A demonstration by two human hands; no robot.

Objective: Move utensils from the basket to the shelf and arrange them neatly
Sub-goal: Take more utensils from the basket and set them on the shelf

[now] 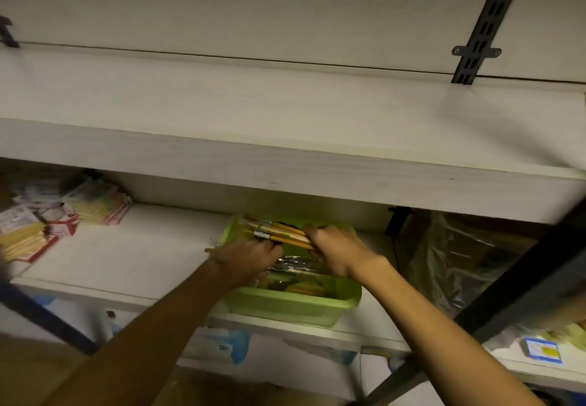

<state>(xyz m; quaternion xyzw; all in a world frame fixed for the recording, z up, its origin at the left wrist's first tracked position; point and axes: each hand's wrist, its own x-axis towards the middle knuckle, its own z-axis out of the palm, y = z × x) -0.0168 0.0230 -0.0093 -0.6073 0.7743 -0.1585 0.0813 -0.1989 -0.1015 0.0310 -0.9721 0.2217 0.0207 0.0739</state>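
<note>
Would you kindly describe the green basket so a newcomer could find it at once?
Look at the lower white shelf, beneath the thick upper board. The green basket sits mid-shelf, both hands reaching into it; unlike the packets at the left, it is a lime plastic tub holding wooden-handled utensils.

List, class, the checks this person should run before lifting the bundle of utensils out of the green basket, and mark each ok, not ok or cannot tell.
1. Right hand grips the bundle of utensils: ok.
2. Left hand has a firm hold too: cannot tell, its fingers are hidden.
3. Green basket sits fully on its shelf: ok.
4. Upper shelf has bare space for the bundle: ok.
5. Utensils in the bundle lie parallel: ok.
6. Nothing snags on the clear wrap below: cannot tell.
</note>
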